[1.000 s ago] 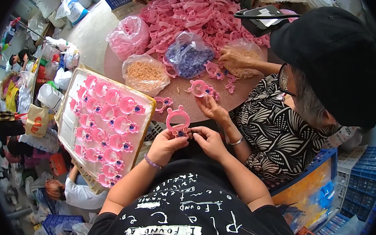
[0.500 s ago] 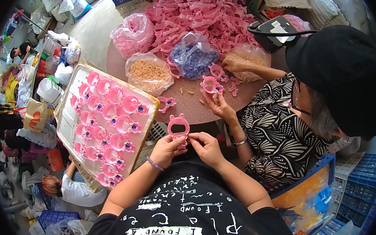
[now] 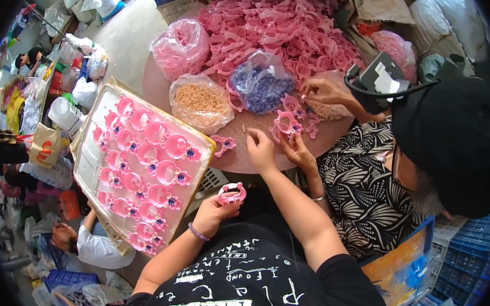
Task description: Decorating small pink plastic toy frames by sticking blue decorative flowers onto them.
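Observation:
My left hand (image 3: 212,212) is closed around a pink plastic frame (image 3: 231,193) with small ears and a round opening, tipped so that it looks foreshortened. Over the near edge of the round table (image 3: 210,156), my right hand (image 3: 261,150) has its fingers curled together. Whatever may be between its fingertips is hidden. Just beyond them lies a small beige piece (image 3: 243,128). Another pink frame (image 3: 223,145), with a dark blue part on it, rests at the table's edge to the left of that hand. A clear bag of beige pieces (image 3: 200,102) stands behind it.
At my left, a white tray (image 3: 91,146) carries rows of pink frames with blue parts. A large pink heap (image 3: 283,29) fills the table's far side, behind a bag of blue pieces (image 3: 262,85). On the right, a co-worker's hand (image 3: 299,154) holds another pink frame.
My right hand has left the pink frame and moved forward over the table. My left hand keeps the frame, lowered slightly and tilted. The co-worker's far hand has lifted from the beige bag.

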{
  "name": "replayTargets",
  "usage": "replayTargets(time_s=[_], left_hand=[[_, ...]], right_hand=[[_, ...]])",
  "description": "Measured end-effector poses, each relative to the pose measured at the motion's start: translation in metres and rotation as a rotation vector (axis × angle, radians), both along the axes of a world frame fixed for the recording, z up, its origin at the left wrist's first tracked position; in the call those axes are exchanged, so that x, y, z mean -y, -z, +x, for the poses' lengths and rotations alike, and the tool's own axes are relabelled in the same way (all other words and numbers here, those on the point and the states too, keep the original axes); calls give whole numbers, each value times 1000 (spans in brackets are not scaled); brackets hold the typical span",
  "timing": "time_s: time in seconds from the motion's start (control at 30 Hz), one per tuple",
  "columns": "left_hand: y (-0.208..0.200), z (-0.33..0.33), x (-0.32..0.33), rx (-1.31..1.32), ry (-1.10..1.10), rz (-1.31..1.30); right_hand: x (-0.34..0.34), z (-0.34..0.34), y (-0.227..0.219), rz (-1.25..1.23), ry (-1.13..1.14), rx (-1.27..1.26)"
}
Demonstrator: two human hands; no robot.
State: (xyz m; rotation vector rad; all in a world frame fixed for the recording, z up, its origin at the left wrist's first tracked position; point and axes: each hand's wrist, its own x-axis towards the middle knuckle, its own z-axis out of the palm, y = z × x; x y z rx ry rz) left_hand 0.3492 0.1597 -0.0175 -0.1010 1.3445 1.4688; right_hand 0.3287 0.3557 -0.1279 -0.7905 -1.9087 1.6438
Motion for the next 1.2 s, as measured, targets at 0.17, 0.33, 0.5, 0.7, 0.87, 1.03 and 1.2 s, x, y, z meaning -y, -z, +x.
replayTargets(time_s=[0.17, 0.33, 0.5, 0.7, 0.87, 1.03, 1.2], left_hand=[[-13, -12, -8, -16, -21, 20], [-26, -25, -6, -46, -15, 23], [-18, -30, 2, -123, 41, -5], [-7, -36, -3, -45, 86, 2], [-8, -37, -11, -7, 44, 28], [-4, -36, -10, 29, 45, 26], [-3, -37, -5, 23, 75, 49]], right_hand=[[-24, -88, -13, -35, 115, -115], [-12, -112, -7, 62, 145, -38], [7, -55, 25, 303, 87, 1], [-32, 8, 15, 236, 112, 127], [-33, 36, 39, 778, 214, 393], [-20, 39, 59, 681, 207, 557], [-20, 36, 60, 566, 190, 614]])
